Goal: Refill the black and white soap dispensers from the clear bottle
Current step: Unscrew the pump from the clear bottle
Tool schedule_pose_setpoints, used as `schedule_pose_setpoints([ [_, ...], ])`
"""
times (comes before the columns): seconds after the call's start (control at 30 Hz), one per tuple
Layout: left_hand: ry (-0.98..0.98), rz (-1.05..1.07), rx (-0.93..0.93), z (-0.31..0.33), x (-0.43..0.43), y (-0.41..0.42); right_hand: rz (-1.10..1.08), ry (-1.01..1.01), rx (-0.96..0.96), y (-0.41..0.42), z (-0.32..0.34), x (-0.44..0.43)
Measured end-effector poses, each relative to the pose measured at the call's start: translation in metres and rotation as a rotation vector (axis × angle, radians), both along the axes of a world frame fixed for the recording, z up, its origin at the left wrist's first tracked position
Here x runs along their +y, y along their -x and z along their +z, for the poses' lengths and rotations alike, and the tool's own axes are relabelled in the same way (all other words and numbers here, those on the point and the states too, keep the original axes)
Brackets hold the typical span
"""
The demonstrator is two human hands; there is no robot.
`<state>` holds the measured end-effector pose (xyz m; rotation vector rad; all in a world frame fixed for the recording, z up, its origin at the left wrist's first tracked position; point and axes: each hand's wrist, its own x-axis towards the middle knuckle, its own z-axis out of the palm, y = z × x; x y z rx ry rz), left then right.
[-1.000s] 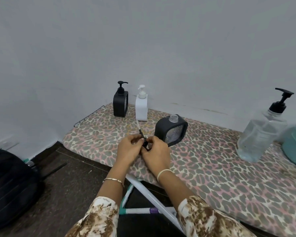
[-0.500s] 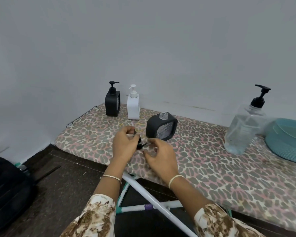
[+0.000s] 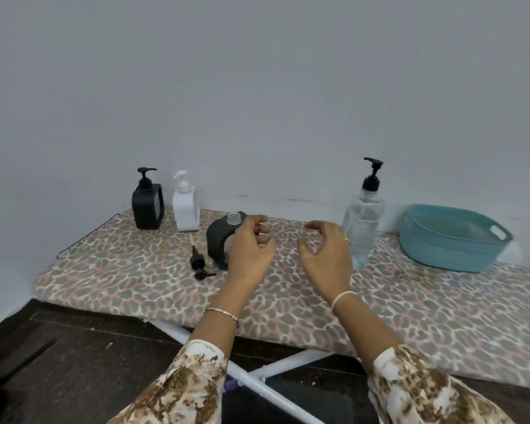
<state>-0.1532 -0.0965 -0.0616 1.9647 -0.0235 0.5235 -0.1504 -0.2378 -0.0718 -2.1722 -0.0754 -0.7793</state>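
I see the tall clear plastic bottle (image 3: 362, 221) part full; the round black dispenser (image 3: 217, 240) uncapped; left hand (image 3: 249, 249) and right hand (image 3: 328, 255) empty, fingers apart.

Black dispenser (image 3: 219, 240) uncapped; pump (image 3: 198, 261) lying beside; clear bottle (image 3: 363, 221) upright.

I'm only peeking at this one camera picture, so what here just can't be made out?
- Opened black dispenser, head view: its front and fill level are hidden behind the left hand.
- Clear bottle: its lower left side is covered by the right hand.
- Teal basket: the wall hides its floor.
- Removed pump: too small for detail.
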Motion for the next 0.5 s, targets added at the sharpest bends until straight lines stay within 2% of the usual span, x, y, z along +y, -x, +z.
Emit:
schedule_pose_setpoints([
  [0.13, -0.035, -0.079, 0.016, -0.001, -0.037, -0.015, -0.179, -0.007, -0.046, -0.019, 0.019, -0.031],
  [0.3, -0.154, -0.243, 0.068, -0.004, -0.089, -0.041, -0.275, -0.216, -0.123, -0.053, 0.032, -0.061],
  [0.4, -0.202, -0.306, 0.069, 0.000, -0.117, -0.060, -0.274, -0.277, -0.078, -0.075, 0.038, -0.079],
  [0.5, -0.183, -0.343, 0.106, 0.008, -0.141, -0.078, -0.187, -0.246, 0.011, -0.094, 0.044, -0.093],
])
